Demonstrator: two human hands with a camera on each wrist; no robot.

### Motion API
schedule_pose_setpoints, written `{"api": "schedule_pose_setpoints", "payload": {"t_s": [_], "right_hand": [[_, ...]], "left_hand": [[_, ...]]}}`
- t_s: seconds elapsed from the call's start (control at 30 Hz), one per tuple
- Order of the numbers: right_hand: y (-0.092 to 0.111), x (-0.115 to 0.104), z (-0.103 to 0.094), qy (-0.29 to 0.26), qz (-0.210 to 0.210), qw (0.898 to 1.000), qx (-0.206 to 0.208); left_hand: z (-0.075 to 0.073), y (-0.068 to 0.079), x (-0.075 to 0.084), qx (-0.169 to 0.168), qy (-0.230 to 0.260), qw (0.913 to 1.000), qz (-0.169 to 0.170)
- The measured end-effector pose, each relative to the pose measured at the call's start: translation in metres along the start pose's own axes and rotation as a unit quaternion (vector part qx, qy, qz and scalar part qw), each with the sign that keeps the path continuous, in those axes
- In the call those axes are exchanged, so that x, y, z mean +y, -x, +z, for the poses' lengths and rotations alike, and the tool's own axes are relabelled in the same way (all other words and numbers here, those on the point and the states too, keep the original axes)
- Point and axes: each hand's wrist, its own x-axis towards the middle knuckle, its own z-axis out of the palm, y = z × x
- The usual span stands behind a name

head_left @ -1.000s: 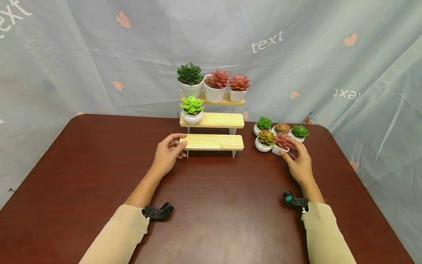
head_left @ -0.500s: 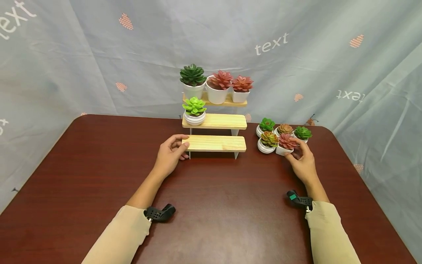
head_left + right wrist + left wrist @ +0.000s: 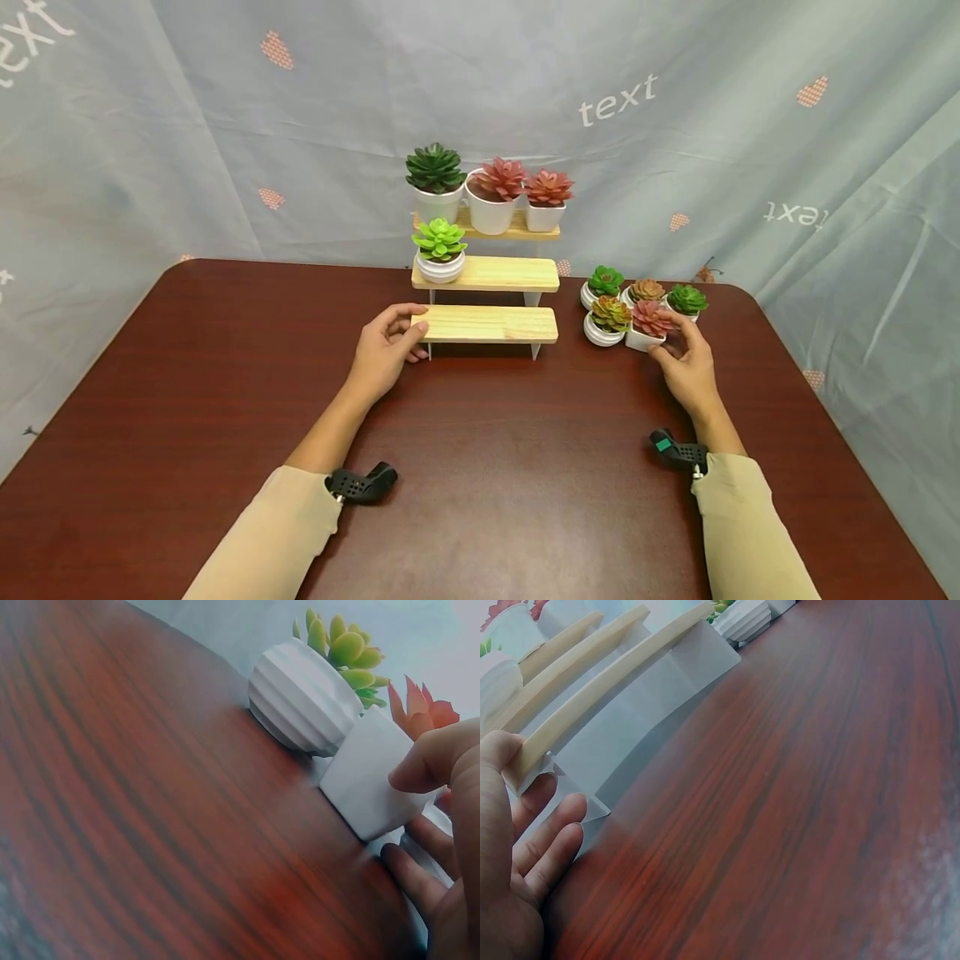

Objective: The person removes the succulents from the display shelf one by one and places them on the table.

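The right hand (image 3: 688, 367), fingers bent, pinches the square white pot (image 3: 643, 341). The pot sits on the brown table (image 3: 495, 450) beside four other small plants (image 3: 646, 291). The left hand (image 3: 380, 354) holds the lowest shelf (image 3: 487, 324) by its left end.

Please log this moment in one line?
left grip: pinches pale wooden bottom shelf | right grip: holds square white pot with pink succulent
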Motion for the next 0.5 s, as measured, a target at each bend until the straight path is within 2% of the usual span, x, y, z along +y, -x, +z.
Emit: {"api": "schedule_pose_setpoints", "payload": {"t_s": [0.2, 0.27, 0.4, 0.5], "right_hand": [[-0.007, 0.023, -0.001, -0.037, 0.005, 0.999, 0.020], [-0.007, 0.026, -0.002, -0.038, 0.005, 0.999, 0.029], [-0.006, 0.020, -0.005, -0.058, -0.017, 0.997, 0.056], [-0.005, -0.001, -0.007, -0.068, -0.034, 0.994, 0.074]], "left_hand": [[-0.001, 0.009, 0.026, -0.001, -0.003, 1.0000, 0.004], [-0.002, 0.010, 0.028, -0.001, -0.002, 1.0000, 0.002], [-0.002, 0.012, 0.028, -0.003, -0.002, 1.0000, -0.004], [-0.001, 0.011, 0.028, -0.006, -0.004, 0.9999, -0.008]]}}
